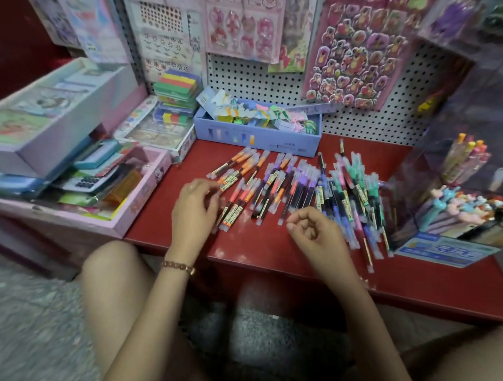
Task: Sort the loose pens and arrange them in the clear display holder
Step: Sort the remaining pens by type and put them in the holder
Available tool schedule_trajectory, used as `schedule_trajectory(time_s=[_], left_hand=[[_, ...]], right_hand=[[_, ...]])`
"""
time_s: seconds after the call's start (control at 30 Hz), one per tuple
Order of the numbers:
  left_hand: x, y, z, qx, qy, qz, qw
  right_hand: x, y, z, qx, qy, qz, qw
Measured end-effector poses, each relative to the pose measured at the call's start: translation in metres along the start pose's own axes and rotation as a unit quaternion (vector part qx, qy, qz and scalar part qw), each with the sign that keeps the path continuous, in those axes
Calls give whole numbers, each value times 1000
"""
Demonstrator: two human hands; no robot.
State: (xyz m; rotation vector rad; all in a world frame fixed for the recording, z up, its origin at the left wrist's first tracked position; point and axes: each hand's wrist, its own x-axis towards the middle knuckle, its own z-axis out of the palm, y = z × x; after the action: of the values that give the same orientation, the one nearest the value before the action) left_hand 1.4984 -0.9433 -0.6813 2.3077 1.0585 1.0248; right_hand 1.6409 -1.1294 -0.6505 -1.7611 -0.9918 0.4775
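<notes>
Several loose pens lie spread across the red shelf (270,248): orange ones (241,172) at the left, purple ones (304,182) in the middle, blue and teal ones (360,189) at the right. The clear display holder (408,203) stands at the right edge, its far compartments holding novelty pens (468,214). My left hand (193,208) hovers over the orange pens with bent fingers touching them; blur hides whether it pinches one. My right hand (314,232) is curled near the shelf's front, in front of the purple pens, holding nothing.
A blue box of small items (258,136) stands behind the pens against the pegboard. A pink tray of stationery (146,197) and stacked boxes (45,123) crowd the left. Sticker sheets (357,51) hang above. My knees are below the shelf edge.
</notes>
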Motion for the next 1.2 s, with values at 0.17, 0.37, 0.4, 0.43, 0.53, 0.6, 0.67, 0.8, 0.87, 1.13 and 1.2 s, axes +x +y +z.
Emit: schedule_trajectory(time_s=[0.17, 0.37, 0.4, 0.43, 0.53, 0.6, 0.67, 0.8, 0.87, 1.13, 1.2], left_hand=[[56, -25, 13, 35, -97, -100, 990], [54, -24, 16, 43, -117, -87, 988], [50, -23, 14, 46, -108, -81, 990], [47, -23, 13, 39, -101, -82, 991], [41, -16, 4, -19, -70, -114, 991], [37, -2, -4, -94, -41, -134, 986], [30, 23, -12, -217, -42, -140, 965], [11, 75, -23, -326, -139, -73, 932], [5, 88, -28, -325, -195, -23, 925], [53, 19, -9, -130, -77, -19, 988], [64, -11, 8, 13, -132, -45, 990]], right_hand=[[2, 0, -1, 12, -2, 1, 1000], [6, 1, -1, 7, -10, -2, 1000], [6, 1, 0, 4, -12, -2, 1000], [6, 1, 2, 4, -14, -1, 1000], [8, 3, 7, 27, -24, 6, 999], [10, 0, 12, 41, -30, 6, 999], [14, -7, 18, 67, -26, 5, 997], [26, -26, 32, 152, -20, 17, 988], [32, -31, 37, 160, -7, 12, 987], [28, -27, 20, 107, 65, -32, 992], [26, -26, 15, 104, 67, -21, 992]])
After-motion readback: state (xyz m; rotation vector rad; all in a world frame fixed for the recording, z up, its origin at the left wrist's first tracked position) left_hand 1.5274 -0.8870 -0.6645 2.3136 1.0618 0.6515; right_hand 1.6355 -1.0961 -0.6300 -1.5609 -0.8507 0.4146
